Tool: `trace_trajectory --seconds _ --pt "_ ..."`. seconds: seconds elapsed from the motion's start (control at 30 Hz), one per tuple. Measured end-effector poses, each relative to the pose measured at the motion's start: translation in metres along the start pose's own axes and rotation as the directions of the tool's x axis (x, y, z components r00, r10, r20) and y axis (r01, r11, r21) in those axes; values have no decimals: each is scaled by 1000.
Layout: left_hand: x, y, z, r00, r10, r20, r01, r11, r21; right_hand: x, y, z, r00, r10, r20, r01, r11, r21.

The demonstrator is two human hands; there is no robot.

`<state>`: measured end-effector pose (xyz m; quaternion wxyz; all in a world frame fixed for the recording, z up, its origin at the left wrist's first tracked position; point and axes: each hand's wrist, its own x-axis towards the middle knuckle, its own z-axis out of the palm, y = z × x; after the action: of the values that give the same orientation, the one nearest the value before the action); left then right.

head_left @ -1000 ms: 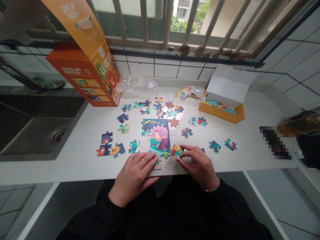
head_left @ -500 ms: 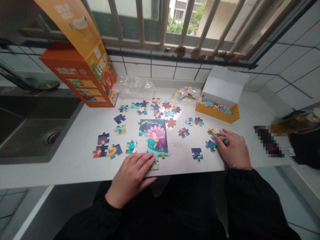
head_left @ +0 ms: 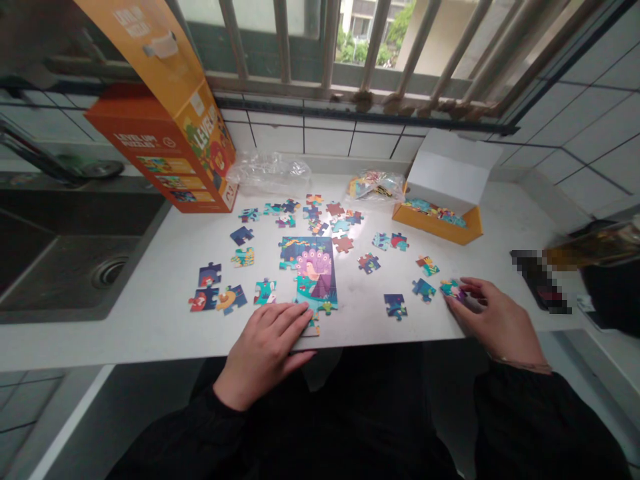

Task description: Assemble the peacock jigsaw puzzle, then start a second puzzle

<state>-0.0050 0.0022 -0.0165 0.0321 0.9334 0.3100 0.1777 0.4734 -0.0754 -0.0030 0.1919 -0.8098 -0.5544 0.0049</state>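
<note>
A partly joined jigsaw puzzle (head_left: 315, 270) with a pink peacock lies at the middle of the counter. My left hand (head_left: 267, 347) rests flat over its lower left corner, fingers stretched out and covering part of it. At the right, my right hand (head_left: 493, 317) has thumb and fingers closed on a colourful puzzle piece (head_left: 451, 289), partly hidden by the fingers. Beside that hand lie an orange-and-green puzzle piece (head_left: 427, 265) and a dark blue puzzle piece (head_left: 424, 290). Another blue puzzle piece (head_left: 395, 306) is farther left.
Several loose pieces surround the puzzle, among them a fox piece (head_left: 204, 299). An orange puzzle box (head_left: 165, 153) stands at back left beside crumpled clear plastic (head_left: 270, 172). An open yellow box (head_left: 437, 223) holds pieces at back right. A sink (head_left: 75, 267) is at the left.
My right hand has shifted right and toward me, uncovering the orange-and-green piece; a colourful piece now shows at its fingertips. My left hand stays on the puzzle.
</note>
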Motion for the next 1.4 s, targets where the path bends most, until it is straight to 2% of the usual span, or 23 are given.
trace_trajectory --seconds 0.13,0.27,0.4,0.47,0.57,0.67,1.17,1.4 --pt "0 1 -1 1000 -8 11 8 1000 -3 -14 -45 6 975 -206 -82 214 970 112" --pt "0 1 -1 1000 -13 20 13 1000 -8 -34 -111 25 875 -482 -46 464 809 361" --pt "0 1 -1 1000 -16 10 16 1000 -20 -46 -164 50 774 -632 -45 542 624 563" --pt "0 2 -1 1000 -16 7 16 1000 -25 -49 -178 63 757 -652 -36 527 577 623" --pt "-1 2 0 1000 -15 17 15 1000 -17 -52 -183 77 760 -650 13 482 576 660" --pt "-2 2 0 1000 -14 17 14 1000 -9 -55 -181 83 761 -648 24 484 592 644" --pt "-1 1 -3 1000 2 22 -1 1000 -30 -51 -180 77 734 -679 -8 535 570 624" --pt "-1 1 -2 999 -7 41 7 1000 -22 -50 -177 73 706 -707 -47 613 576 540"
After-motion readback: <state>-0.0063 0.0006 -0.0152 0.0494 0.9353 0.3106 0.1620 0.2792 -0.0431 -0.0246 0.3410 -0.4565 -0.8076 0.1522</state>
